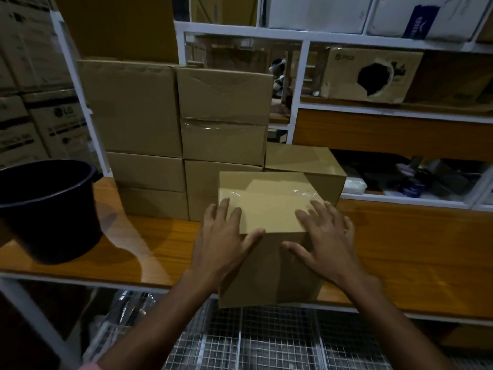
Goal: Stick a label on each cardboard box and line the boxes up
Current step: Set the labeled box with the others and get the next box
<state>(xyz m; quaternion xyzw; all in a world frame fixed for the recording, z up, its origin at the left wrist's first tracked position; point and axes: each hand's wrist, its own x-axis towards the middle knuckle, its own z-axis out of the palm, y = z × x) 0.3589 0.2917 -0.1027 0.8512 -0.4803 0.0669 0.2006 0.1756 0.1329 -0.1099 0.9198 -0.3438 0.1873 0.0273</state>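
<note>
- Taped cardboard box (269, 209): stands at the front edge of the wooden shelf (400, 249), its lower corner overhanging the edge; clear tape glints across the top; no label can be made out on the faces in view.
- Left hand (226, 236): laid on the box's near left top corner; fingers spread and nearly straight on the top, thumb along the front edge.
- Right hand (325, 236): on the near right corner; fingers spread on top, thumb down the front face; its outer fingers are partly hidden past the right edge.
- Stacked cardboard boxes (181, 134): behind and left, in two columns; a further box (301, 158) stands just behind the held one, largely hidden by it.
- Dark bucket (48, 209): at the left, cut off by the frame edge.
- Torn carton (373, 74): on a higher shelf; its print is too dim to read.
</note>
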